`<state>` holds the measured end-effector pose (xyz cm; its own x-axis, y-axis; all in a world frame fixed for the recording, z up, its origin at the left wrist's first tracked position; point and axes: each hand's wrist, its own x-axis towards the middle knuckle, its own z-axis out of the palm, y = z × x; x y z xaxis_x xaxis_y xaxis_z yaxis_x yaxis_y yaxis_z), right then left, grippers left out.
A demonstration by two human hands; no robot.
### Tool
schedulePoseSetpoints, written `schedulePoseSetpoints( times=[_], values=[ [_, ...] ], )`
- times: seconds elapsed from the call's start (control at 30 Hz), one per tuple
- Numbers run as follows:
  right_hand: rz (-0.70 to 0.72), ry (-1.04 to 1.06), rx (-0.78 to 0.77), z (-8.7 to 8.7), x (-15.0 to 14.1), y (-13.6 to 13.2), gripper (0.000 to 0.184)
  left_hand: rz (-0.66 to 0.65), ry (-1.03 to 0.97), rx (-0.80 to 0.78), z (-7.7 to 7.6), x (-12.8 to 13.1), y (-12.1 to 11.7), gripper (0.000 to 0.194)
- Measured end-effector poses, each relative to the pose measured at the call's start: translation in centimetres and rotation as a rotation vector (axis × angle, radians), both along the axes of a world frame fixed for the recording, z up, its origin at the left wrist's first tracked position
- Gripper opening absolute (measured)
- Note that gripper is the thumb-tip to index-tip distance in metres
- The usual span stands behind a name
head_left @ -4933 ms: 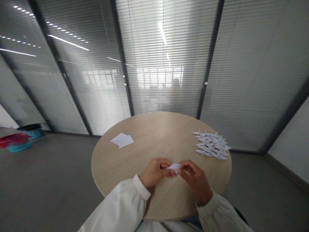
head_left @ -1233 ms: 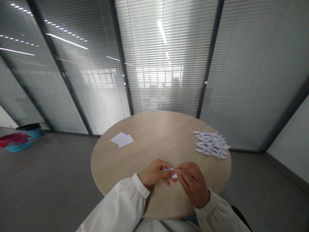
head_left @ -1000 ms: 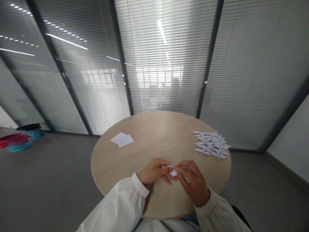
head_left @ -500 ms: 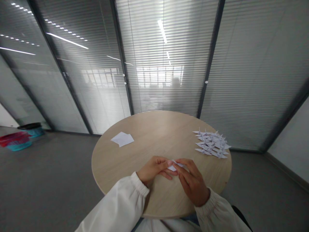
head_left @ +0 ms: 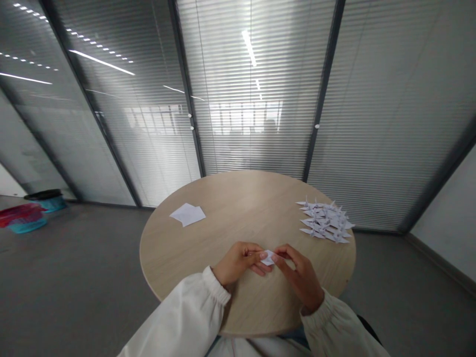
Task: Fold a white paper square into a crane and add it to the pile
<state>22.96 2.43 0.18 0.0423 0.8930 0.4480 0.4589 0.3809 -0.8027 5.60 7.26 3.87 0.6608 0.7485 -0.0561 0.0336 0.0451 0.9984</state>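
Note:
A small folded piece of white paper (head_left: 267, 258) is held between my hands above the near half of the table. My left hand (head_left: 241, 261) grips its left side, thumb on top and fingers beneath. On the right side, my right hand (head_left: 297, 272) pinches the paper's edge between thumb and fingertips. To the far right lie several folded paper cranes (head_left: 326, 221) in close rows. A few flat white paper sheets (head_left: 188, 214) rest at the table's left, overlapping one another.
The round wooden table (head_left: 245, 198) stands before a glass partition with blinds (head_left: 249, 89). On the floor at far left are a bin with a red liner (head_left: 24, 218) and a bin with a black liner (head_left: 46, 198).
My right hand has drawn its fingers in from lying stretched over the paper to a pinch at its right edge. More of the paper shows; my left hand has barely moved.

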Motion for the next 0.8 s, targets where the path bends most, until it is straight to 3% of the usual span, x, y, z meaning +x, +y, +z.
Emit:
schedulePoseSetpoints(
  times=[0.5,0.8],
  values=[
    [0.054,0.009,0.038,0.03,-0.04,0.11,0.019,0.063,0.07,0.064,-0.36,-0.28,0.44,0.044],
    [0.053,-0.031,0.066,-0.32,0.16,0.12,0.02,0.054,0.065,0.026,-0.34,-0.18,0.25,0.041]
  ],
)
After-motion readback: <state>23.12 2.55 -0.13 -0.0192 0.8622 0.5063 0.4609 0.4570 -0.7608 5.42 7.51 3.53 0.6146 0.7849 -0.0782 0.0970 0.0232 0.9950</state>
